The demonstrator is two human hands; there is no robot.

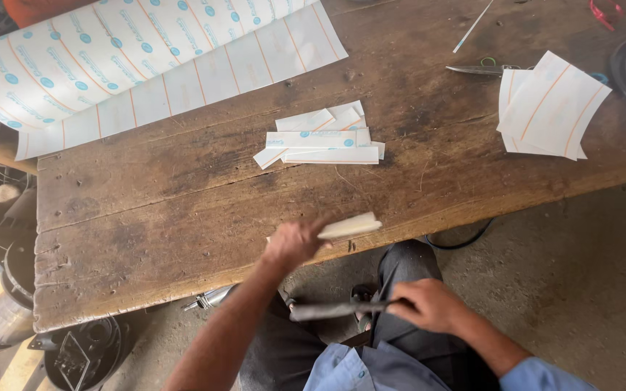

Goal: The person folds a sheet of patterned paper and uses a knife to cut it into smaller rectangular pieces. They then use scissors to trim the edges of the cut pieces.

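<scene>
Gripping a pale folded strip (350,226) just over the wooden table's (146,217) near edge, the left hand (293,242) is clenched around it. Low by the lap, the right hand (429,304) is wrapped around a long dark tool (327,310), kept off the cut strips (324,141).

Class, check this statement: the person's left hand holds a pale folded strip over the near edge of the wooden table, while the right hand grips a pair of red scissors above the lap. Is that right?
Not quite. The head view shows the right hand gripping a long dark grey tool, not red scissors. The rest stands: the left hand holds a pale folded strip over the near edge of the wooden table.
</scene>
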